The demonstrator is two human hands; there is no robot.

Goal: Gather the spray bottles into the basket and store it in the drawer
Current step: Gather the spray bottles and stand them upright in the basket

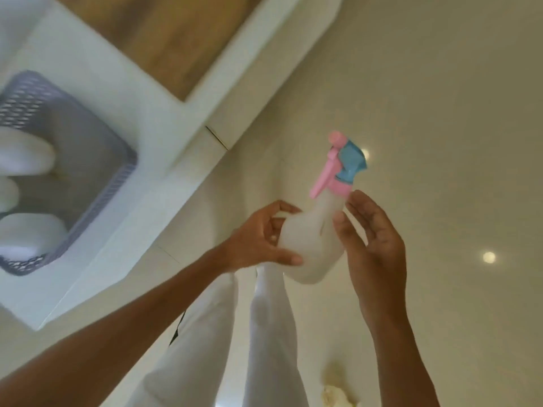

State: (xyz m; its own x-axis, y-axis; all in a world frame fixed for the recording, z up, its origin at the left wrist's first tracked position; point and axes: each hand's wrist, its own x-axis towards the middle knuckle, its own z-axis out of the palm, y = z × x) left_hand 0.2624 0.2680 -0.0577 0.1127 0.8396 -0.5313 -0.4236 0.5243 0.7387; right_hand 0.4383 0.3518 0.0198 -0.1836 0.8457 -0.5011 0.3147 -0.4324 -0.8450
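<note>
A frosted white spray bottle [308, 242] with pink trigger and blue head is held in mid-air, the left hand [258, 239] round its body, head tilted up-right; a grey mesh basket [97, 183] on the white worktop [97, 92] holds blurred white bottles [26, 157].

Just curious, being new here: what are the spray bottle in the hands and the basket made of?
The spray bottle: probably plastic, body milky and translucent, matte; pink and blue head opaque, smooth. The basket: likely moulded plastic, grey-lilac, its walls an open lattice.

Soft light, motion blur (worst left), floor [440, 83] glare spots
</note>
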